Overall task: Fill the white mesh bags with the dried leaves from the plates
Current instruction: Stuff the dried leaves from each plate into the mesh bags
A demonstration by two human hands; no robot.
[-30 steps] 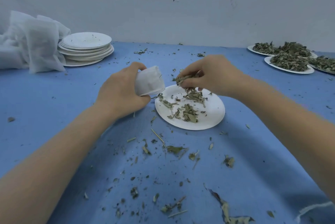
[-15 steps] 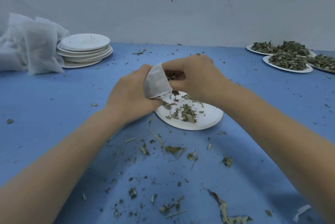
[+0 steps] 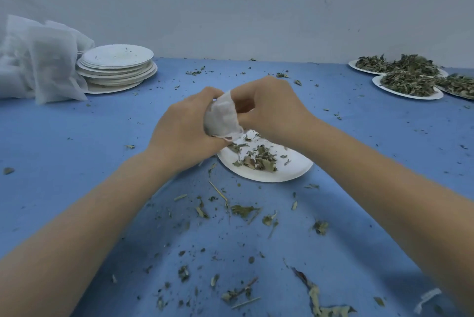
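While our left hand [image 3: 184, 127] grips the white mesh bag [image 3: 222, 116] just above the near plate [image 3: 289, 170], our right hand [image 3: 272, 106] has its curled fingers at the bag's mouth; whether they pinch leaves we cannot tell. Below the grip, few dried leaves [image 3: 256, 159] remain on that plate. Far left lie empty bags [image 3: 41, 60] beside stacked plates [image 3: 116, 66]; far right sit heaped plates [image 3: 407, 85]. Since a second ago, the right hand has left the plate for the bag.

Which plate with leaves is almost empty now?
The plate directly under the two hands, at the table's centre. Only a thin scatter of dried leaves remains on it, while the plates at the far right are heaped with leaves.
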